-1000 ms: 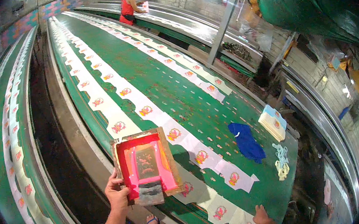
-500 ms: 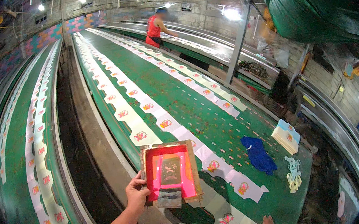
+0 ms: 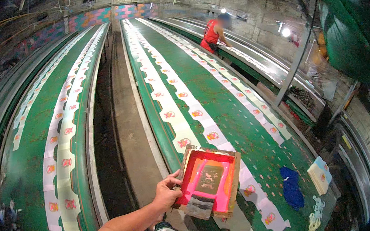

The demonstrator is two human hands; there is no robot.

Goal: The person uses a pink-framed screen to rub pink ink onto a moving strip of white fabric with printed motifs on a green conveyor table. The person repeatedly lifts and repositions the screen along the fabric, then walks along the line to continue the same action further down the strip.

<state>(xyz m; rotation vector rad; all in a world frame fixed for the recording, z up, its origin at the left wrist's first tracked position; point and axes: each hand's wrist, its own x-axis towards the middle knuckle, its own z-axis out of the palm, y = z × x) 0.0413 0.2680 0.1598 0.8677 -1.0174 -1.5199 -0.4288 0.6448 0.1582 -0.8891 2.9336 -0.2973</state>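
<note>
My left hand (image 3: 168,190) grips the left edge of a wooden screen-printing frame (image 3: 208,180), thumb and fingers closed on the wood. Bright pink ink coats the inside of the frame around a dark stencil panel with a small design. A grey, ink-stained squeegee (image 3: 200,206) rests inside against the near edge. The frame is tilted and held up over the near end of a long green table (image 3: 250,140). Beneath and beyond it run strips of white and cream fabric pieces (image 3: 212,136) with pink and orange prints. My right hand is out of view.
A blue cloth (image 3: 292,187), a stack of cut pieces (image 3: 320,175) and a bundle of pale strips (image 3: 315,214) lie on the table's right. Another green table (image 3: 32,167) stands left across an aisle (image 3: 128,135). A person in red (image 3: 213,36) leans over a far table.
My view has swung left, so the tables and person appear further right. The frame stays in my left hand and now tilts more. My right hand, at the lower edge before, has left view.
</note>
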